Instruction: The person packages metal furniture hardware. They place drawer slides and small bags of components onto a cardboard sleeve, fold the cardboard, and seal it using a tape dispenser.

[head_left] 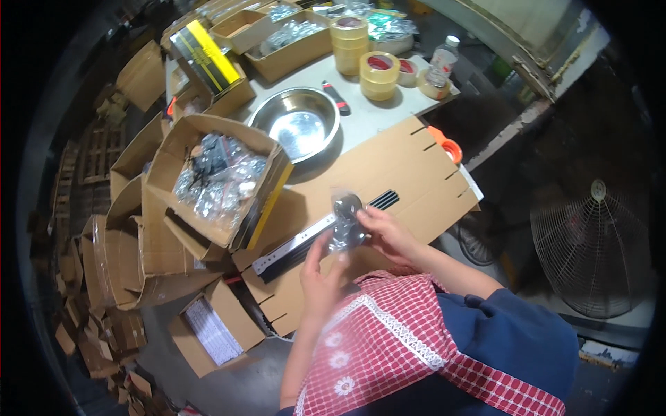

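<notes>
Between both hands is a small clear plastic bag (pixel 347 220) with something dark and rounded inside; its exact kind I cannot make out. My right hand (pixel 388 234) pinches its right edge, thumb uppermost. My left hand (pixel 323 279), slightly blurred, has its fingers closed at the bag's lower left side. Under the bag, a silver metal drawer slide (pixel 295 244) and black rails (pixel 386 200) lie across a flat cardboard carton (pixel 371 165).
To the left, an open cardboard box (pixel 156 170) holds small bagged parts. Beyond it stand a steel bowl (pixel 263 114), a red-and-black cutter (pixel 336 98), tape rolls (pixel 379 87) and a plastic bottle (pixel 442 61). A box with paper sheets (pixel 211 331) sits lower left; a large fan (pixel 596 249) stands right.
</notes>
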